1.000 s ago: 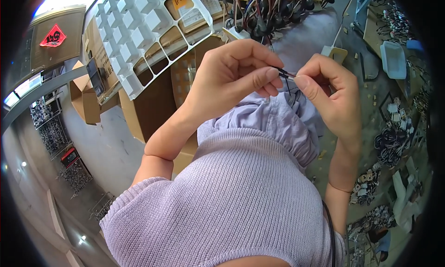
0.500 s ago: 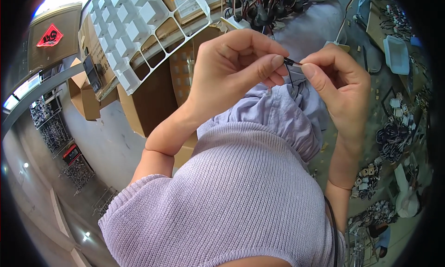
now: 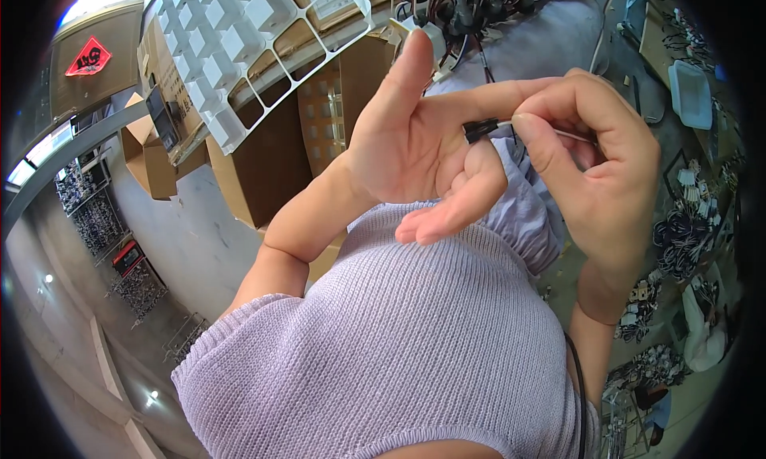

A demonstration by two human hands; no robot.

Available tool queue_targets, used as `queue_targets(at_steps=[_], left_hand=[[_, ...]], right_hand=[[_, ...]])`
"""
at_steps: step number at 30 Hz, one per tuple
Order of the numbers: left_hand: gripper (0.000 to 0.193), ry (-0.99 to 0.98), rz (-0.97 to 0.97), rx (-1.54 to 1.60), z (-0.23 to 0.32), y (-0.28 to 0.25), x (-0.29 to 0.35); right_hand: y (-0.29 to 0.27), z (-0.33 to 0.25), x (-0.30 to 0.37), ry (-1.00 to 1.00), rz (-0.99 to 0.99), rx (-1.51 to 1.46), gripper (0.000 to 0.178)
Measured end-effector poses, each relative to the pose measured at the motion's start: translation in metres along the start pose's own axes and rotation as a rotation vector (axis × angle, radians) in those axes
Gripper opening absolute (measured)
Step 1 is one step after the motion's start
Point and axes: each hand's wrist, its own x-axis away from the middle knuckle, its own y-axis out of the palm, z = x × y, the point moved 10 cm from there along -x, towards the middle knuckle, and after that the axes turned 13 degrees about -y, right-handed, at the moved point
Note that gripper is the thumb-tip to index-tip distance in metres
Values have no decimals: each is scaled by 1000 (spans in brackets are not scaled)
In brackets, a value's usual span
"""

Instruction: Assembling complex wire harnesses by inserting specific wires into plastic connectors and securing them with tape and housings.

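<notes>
My lilac knitted sweater (image 3: 383, 339) fills the lower middle of the frame, a black cord (image 3: 578, 379) running along its right edge. At center, my left hand (image 3: 431, 152) is spread, palm showing, thumb raised clear and index finger stretched to the right; a small black connector (image 3: 480, 130) lies against its fingers, though I cannot tell whether they grip it. Just right of center, my right hand (image 3: 602, 164) pinches the pale lead (image 3: 504, 125) at the connector's end between thumb and forefinger. Below and behind my hands, pale lilac fabric (image 3: 527, 228) bunches in folds. Beyond, an open cardboard box (image 3: 230, 184) stands left of center, beneath a white molded frame (image 3: 264, 12) of raised blocks at upper left. Dark bundled wires (image 3: 463, 12) crowd the top. A pale tub (image 3: 690, 96) sits at upper right, tangled dark cables (image 3: 678, 240) below it. A red diamond sign (image 3: 88, 57) marks the far upper left.
</notes>
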Motion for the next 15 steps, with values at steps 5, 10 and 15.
queue_targets(at_steps=[5, 10, 15], left_hand=[[104, 4, -54, 61, 0, 2, 1], [91, 27, -31, -2, 0, -3, 1], [61, -14, 48, -86, 0, -7, 0]], right_hand=[[0, -2, 0, -18, -9, 93, 6], [1, -5, -1, -66, 10, 169, 6], [2, -9, -1, -102, 24, 217, 7]])
